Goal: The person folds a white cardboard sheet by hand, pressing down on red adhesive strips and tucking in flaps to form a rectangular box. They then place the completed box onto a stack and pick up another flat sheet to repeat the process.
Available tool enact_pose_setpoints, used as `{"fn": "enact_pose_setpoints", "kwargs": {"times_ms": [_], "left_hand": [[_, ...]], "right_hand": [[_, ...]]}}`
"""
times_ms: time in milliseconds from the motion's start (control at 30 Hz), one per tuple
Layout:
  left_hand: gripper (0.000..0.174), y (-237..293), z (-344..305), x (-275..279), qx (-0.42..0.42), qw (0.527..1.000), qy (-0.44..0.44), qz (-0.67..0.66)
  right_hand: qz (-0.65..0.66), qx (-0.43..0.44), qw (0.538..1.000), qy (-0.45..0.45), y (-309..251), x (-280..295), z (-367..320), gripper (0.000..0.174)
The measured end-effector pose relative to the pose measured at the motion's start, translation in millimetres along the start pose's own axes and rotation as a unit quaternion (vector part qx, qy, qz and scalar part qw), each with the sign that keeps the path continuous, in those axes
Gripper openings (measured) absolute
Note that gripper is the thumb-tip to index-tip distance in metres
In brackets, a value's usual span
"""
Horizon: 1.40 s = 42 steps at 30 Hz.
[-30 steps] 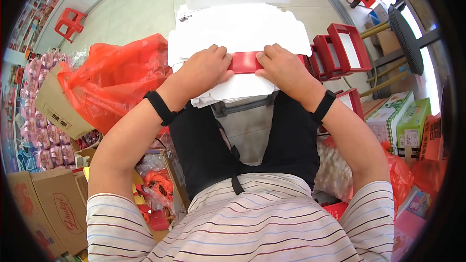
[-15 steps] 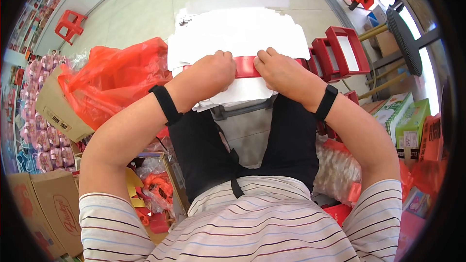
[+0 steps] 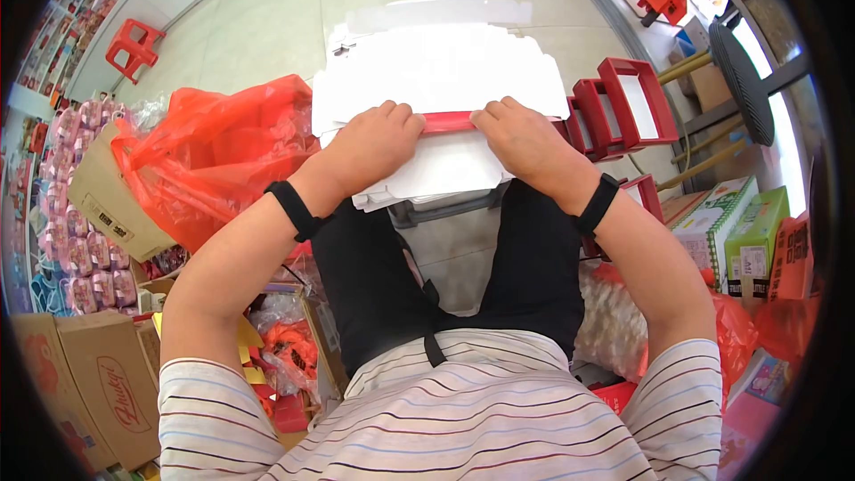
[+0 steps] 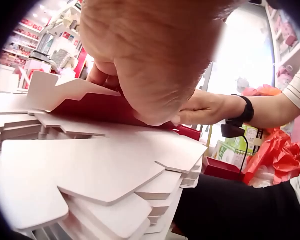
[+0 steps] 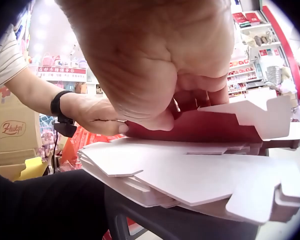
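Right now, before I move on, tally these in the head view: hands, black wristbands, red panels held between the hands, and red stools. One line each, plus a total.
Left hand and right hand: 2
Black wristbands: 2
Red panel held between them: 1
Red stool: 1
Total: 6

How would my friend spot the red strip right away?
Find the white card pile in front of the person's black trousers. Across it, between the left hand and right hand, runs the red strip. Unlike the red trays to the right, it's being gripped by both hands.
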<state>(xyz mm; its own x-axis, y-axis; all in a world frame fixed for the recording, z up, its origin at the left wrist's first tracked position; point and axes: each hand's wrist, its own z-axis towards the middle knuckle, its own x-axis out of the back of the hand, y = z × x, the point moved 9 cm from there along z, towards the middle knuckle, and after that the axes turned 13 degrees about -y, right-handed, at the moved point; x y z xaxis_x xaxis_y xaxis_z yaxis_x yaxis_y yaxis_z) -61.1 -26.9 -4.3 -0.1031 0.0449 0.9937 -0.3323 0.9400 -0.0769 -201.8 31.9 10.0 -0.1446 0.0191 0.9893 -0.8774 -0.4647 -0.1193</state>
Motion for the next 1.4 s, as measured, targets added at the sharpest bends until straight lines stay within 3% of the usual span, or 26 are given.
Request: {"fn": "enact_pose_setpoints", "kwargs": {"times_ms": [200, 300, 433, 600, 633, 733, 833, 867, 1067, 1267, 1400], "left_hand": [[0.024, -46.8, 23.2, -4.8, 0.084, 0.974, -0.071, -0.199], [0.026, -60.3, 33.6, -6.7, 0.128, 0.950, -0.136, -0.249], [0.034, -74.2, 33.9, -16.0, 0.191, 0.921, -0.153, -0.303], [0.036, -74.0, 30.6, -4.3, 0.205, 0.965, -0.033, -0.162], [0.035, -67.3, 29.9, 0.8, 0.203, 0.972, -0.016, -0.116], [0.032, -34.8, 34.1, 3.5, 0.086, 0.993, 0.010, -0.076], [0.039, 8.7, 21.9, 0.9, -0.006, 0.990, 0.121, -0.078], [0.045, 11.1, 18.3, -7.1, 0.017, 0.992, 0.070, -0.107], [0.050, 5.0, -10.7, -10.0, 0.083, 0.993, -0.009, -0.085], [0.050, -16.1, -25.4, -18.1, 0.127, 0.986, -0.037, -0.097], [0.049, -25.7, 0.2, -11.9, 0.162, 0.983, -0.041, -0.069]], "right_hand": [[0.064, -0.061, 0.995, 0.045, 35.8, -5.4, 17.0, 0.019], [0.104, -0.087, 0.991, 0.019, 50.7, -9.0, 30.3, 0.016], [0.055, -0.111, 0.992, 0.004, 51.3, -5.4, 35.6, 0.016], [-0.056, -0.149, 0.987, -0.021, 49.1, -16.1, 36.9, 0.022], [-0.056, -0.121, 0.991, 0.024, 41.4, -13.5, 34.9, 0.024], [-0.031, -0.002, 0.992, 0.126, 6.2, -15.8, 24.4, 0.032], [-0.056, -0.030, 0.991, 0.116, -26.1, -33.6, 14.2, 0.046], [-0.039, -0.040, 0.995, 0.077, -25.8, -36.9, 11.9, 0.049], [-0.016, -0.069, 0.997, 0.043, -10.1, -29.8, -10.7, 0.046], [-0.017, -0.110, 0.993, 0.050, 19.5, -24.9, -35.0, 0.044], [-0.043, -0.115, 0.990, 0.069, 19.3, -28.3, -35.9, 0.045]]}}
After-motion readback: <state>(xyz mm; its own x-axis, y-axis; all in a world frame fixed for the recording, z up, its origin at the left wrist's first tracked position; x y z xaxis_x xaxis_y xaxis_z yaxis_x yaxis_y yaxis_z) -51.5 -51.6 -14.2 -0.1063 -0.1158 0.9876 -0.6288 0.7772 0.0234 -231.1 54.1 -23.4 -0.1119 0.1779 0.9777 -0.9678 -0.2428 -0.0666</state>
